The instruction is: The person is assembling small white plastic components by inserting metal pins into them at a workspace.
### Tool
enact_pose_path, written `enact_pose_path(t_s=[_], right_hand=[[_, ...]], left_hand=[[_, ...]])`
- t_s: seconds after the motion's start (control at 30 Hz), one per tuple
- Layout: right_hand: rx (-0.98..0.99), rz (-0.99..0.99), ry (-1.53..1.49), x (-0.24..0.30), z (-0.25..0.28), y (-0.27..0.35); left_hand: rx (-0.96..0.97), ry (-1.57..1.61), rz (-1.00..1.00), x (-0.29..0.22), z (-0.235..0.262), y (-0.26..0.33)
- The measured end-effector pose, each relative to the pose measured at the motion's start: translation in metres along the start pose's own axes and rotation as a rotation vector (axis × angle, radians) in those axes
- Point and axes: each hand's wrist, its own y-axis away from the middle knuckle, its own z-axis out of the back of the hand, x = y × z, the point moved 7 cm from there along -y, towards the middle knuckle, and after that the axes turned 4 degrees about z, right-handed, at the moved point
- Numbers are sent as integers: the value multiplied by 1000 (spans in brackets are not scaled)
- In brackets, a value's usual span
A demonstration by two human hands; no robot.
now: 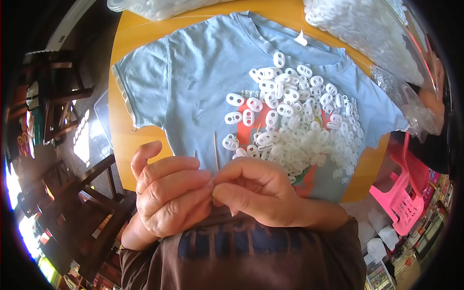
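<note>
My left hand (171, 193) and my right hand (261, 193) meet at the near edge of the shirt, fingertips pressed together. Whatever is pinched between them is too small or hidden to name. A thin wooden stick (215, 150) rises just beyond my fingertips; whether it is held or lies on the cloth I cannot tell. The tip of another thin stick (195, 153) shows beyond my left fingers. Under and past my hands spreads a light blue T-shirt (203, 63). Heaped on its right half are many small white oval plastic pieces with two holes (285, 110), a few lying loose at the heap's left.
The shirt covers most of a yellow-brown table (130, 36). Clear bags of white pieces sit at the far edge (164, 7) and far right (357, 34). Another person's arm (431, 104) is at the right, above a pink plastic chair (401, 198). Dark wooden chairs (58, 92) stand left.
</note>
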Motion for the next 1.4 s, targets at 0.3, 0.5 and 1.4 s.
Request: enact_pose_path(t_s=[0.3, 0.5, 1.4], right_hand=[[335, 572, 444, 12, -31, 6], [365, 571, 539, 10, -35, 9], [441, 581, 610, 6, -39, 11]], left_hand=[[-122, 244, 203, 28, 8, -8], [-1, 166, 117, 18, -15, -22], [61, -41, 80, 15, -23, -16]])
